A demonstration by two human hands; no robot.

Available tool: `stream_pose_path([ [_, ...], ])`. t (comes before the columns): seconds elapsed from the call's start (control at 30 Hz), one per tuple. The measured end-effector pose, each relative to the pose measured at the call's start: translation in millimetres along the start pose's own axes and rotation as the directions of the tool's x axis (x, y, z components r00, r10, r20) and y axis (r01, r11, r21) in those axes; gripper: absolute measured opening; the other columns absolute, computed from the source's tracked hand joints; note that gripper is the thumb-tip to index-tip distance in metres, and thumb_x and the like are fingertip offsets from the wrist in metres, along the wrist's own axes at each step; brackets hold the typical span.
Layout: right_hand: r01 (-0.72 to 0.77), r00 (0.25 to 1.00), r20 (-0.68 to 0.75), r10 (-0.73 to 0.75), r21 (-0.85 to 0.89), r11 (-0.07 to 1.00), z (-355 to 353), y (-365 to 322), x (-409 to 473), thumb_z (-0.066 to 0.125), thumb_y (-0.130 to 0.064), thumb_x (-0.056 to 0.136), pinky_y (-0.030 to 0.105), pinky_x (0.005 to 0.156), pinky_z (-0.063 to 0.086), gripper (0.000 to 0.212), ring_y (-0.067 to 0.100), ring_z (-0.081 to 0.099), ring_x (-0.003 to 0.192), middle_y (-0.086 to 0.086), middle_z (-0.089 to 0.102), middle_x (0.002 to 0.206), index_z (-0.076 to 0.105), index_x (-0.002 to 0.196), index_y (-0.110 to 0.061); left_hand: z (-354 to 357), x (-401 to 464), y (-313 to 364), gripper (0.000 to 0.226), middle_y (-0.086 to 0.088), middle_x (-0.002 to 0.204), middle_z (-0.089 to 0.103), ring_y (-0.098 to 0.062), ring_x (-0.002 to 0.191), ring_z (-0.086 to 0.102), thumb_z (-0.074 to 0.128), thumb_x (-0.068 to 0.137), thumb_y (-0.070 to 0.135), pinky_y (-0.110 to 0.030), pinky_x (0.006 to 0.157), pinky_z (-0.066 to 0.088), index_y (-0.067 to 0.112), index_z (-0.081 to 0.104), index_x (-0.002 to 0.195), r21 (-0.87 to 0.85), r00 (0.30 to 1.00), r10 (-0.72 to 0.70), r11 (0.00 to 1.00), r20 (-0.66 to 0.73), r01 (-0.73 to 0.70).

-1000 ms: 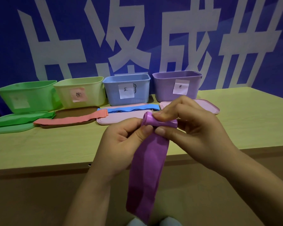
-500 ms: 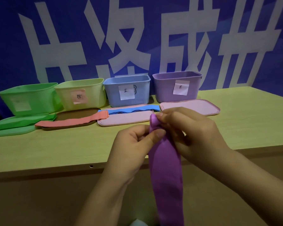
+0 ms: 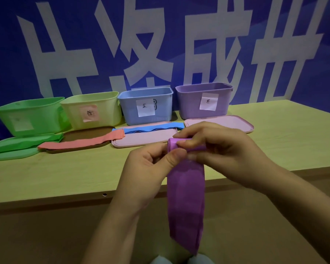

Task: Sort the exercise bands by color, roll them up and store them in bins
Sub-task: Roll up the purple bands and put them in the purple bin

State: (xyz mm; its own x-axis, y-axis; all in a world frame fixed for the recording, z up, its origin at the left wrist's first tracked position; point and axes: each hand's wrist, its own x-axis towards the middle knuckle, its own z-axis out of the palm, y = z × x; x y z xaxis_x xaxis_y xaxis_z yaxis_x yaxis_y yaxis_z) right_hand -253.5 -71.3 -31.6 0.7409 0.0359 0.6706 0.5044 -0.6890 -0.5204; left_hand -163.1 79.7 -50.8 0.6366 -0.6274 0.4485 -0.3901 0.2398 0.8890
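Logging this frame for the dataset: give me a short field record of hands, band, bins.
left hand: pinches the roll's left end
right hand: fingers curled over the roll
purple band: top end rolled, tail hanging below table edge
bins: green bin, yellow bin, blue bin, purple bin, in a row
unrolled: green band, orange band, blue band

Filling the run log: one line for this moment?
step: rolling | left hand + right hand: grip purple band | roll: small, tail hanging
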Motion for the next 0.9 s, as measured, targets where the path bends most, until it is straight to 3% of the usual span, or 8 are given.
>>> stream_pose_path([
  [0.07,-0.116,0.991,0.079,0.111,0.058,0.992,-7,-9,4,0.055,-0.031,0.092,0.014,0.083,0.048,0.019,0.001,0.057,0.109,-0.014,0.064,0.113,0.063,0.109,-0.034,-5,2,3,0.028,0.005,0.083,0.075,-0.011,0.081,0.069,0.072,0.065,0.041,-0.027,0.069,0.056,0.030,0.075,0.090,0.027,0.999,0.036,0.999,0.001,-0.036],
  [0.2,-0.206,0.965,0.138,0.224,-0.130,0.970,-11,-17,10,0.045,-0.050,0.081,0.013,0.080,0.050,0.035,-0.005,0.056,0.101,-0.024,0.060,0.108,0.053,0.114,-0.046,-12,4,10,0.024,0.008,0.081,0.074,-0.006,0.077,0.069,0.068,0.066,0.027,-0.020,0.066,0.053,0.024,0.072,0.090,0.056,0.997,0.076,0.996,0.010,-0.076],
  [0.3,-0.101,0.981,0.130,0.145,-0.296,0.950,-8,-19,12,0.051,-0.045,0.086,0.015,0.082,0.048,0.032,0.000,0.057,0.096,-0.021,0.062,0.099,0.061,0.114,-0.032,-13,2,10,0.029,0.005,0.085,0.075,-0.010,0.082,0.070,0.069,0.062,0.025,-0.026,0.075,0.055,0.023,0.072,0.091,0.067,0.999,0.038,0.997,0.028,-0.040],
  [0.43,0.006,1.000,-0.002,-0.007,-0.329,0.944,0,-18,10,0.051,-0.039,0.086,0.025,0.079,0.050,0.032,0.008,0.059,0.092,-0.009,0.064,0.100,0.062,0.110,-0.021,-16,6,10,0.039,0.005,0.086,0.075,-0.008,0.084,0.069,0.072,0.054,0.021,-0.026,0.075,0.053,0.027,0.070,0.092,-0.001,1.000,0.003,1.000,0.011,-0.003],
  [0.53,0.031,0.999,-0.026,-0.042,-0.338,0.941,1,-19,11,0.046,-0.038,0.088,0.022,0.076,0.050,0.032,0.007,0.058,0.089,-0.010,0.063,0.099,0.060,0.111,-0.021,-23,12,8,0.060,0.000,0.090,0.075,-0.009,0.085,0.069,0.077,0.054,0.011,-0.025,0.073,0.054,0.023,0.063,0.111,-0.092,0.991,-0.117,0.988,0.073,0.123],
  [0.6,0.055,0.998,-0.009,-0.062,-0.345,0.937,0,-21,11,0.047,-0.035,0.088,0.015,0.072,0.048,0.030,0.006,0.056,0.088,-0.012,0.061,0.098,0.060,0.111,-0.021,-27,14,6,0.053,-0.001,0.093,0.075,-0.013,0.089,0.069,0.083,0.056,0.005,-0.027,0.075,0.055,0.019,0.071,0.105,-0.136,0.979,-0.137,0.978,0.150,0.157],
  [0.77,0.057,0.998,-0.016,-0.064,-0.279,0.959,-4,-21,14,0.048,-0.033,0.089,0.013,0.073,0.050,0.030,0.004,0.057,0.094,-0.016,0.058,0.100,0.059,0.114,-0.020,-28,16,12,0.013,0.009,0.069,0.072,-0.002,0.068,0.064,0.076,0.059,0.022,-0.019,0.065,0.051,0.025,0.078,0.071,0.013,0.991,-0.085,0.996,0.102,0.084],
  [0.9,0.083,0.994,-0.044,-0.101,-0.307,0.948,-6,-23,17,0.047,-0.032,0.090,0.015,0.074,0.050,0.031,0.003,0.056,0.093,-0.017,0.057,0.100,0.059,0.114,-0.017,-23,12,19,0.024,-0.001,0.086,0.074,-0.016,0.082,0.067,0.075,0.062,0.039,-0.035,0.080,0.054,0.037,0.074,0.086,0.200,0.998,0.026,0.979,0.056,-0.037],
])
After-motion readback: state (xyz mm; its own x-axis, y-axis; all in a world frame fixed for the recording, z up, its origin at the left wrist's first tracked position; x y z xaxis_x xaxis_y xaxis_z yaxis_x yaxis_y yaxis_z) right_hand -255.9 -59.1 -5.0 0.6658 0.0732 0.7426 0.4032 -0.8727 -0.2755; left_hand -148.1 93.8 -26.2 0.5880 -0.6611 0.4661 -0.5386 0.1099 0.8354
